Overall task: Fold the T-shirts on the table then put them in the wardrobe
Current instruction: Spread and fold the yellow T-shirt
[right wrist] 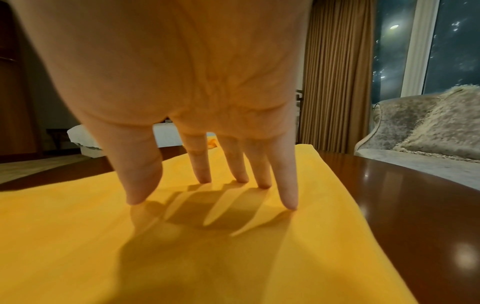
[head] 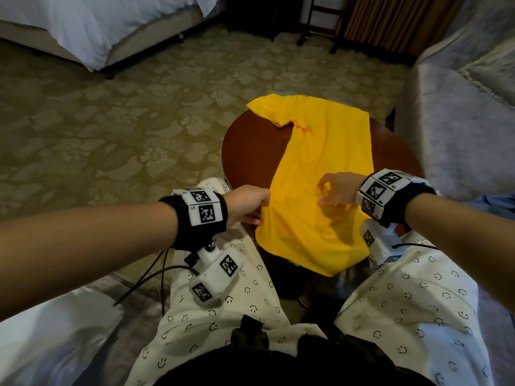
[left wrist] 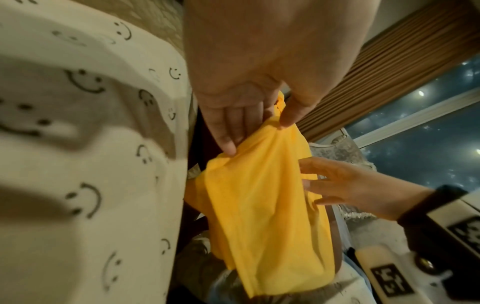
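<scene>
While the left hand (head: 248, 203) pinches the yellow T-shirt's (head: 320, 174) left edge and the right hand's (head: 338, 190) spread fingertips pin it on the desk (head: 250, 143), its overhanging hem risks dragging it floorward.

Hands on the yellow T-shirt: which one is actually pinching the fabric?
The left hand, pinching the yellow T-shirt at its left edge; the right hand only rests spread fingertips on top.

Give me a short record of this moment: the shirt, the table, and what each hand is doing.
shirt: yellow T-shirt, partly folded, near end hanging off the table edge
table: round dark wooden table
left hand: left hand pinches the shirt's left edge
right hand: right hand open, fingers spread, tips on the cloth
</scene>
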`<state>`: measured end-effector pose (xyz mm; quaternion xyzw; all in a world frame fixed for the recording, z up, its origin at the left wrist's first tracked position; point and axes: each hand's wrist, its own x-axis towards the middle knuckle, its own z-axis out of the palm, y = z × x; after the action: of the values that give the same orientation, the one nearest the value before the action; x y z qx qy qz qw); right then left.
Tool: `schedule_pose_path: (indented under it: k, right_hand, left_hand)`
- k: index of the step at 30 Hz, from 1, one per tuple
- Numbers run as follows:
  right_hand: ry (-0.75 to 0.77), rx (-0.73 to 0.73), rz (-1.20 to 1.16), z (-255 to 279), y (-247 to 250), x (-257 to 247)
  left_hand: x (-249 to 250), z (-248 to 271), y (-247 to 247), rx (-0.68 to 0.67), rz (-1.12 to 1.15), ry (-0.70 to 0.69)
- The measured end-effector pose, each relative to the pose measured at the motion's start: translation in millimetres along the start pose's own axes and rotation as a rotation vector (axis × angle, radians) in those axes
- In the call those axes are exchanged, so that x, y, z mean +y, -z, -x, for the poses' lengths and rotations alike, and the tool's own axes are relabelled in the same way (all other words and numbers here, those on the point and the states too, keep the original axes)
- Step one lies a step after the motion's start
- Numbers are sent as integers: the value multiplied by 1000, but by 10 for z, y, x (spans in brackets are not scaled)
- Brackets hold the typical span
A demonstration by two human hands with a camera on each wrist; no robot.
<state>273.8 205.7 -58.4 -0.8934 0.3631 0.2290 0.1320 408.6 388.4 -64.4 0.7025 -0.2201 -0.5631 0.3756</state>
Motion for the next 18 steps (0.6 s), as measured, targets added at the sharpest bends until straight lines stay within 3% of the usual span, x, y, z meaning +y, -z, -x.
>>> schedule_pose_path:
  k: [4,7,10,12,18]
  right_hand:
    - [8,6,-5,4,11,-10]
    - [6,10,-8,6,9,-3]
    - [1,-2,-11,-7,14,1]
    - [-11,8,-27,-42,48,21]
    - [-70,158,-159,-186,274,156]
  left_hand:
    - [-72,80,21,-151,-220,53]
    - [-85,108,21,-148,-772,109]
    - [55,121,17,-148,-1203,45]
    - [268,84,50,-77,-1222,-43]
    - [775,-355,74,138,-714,-178]
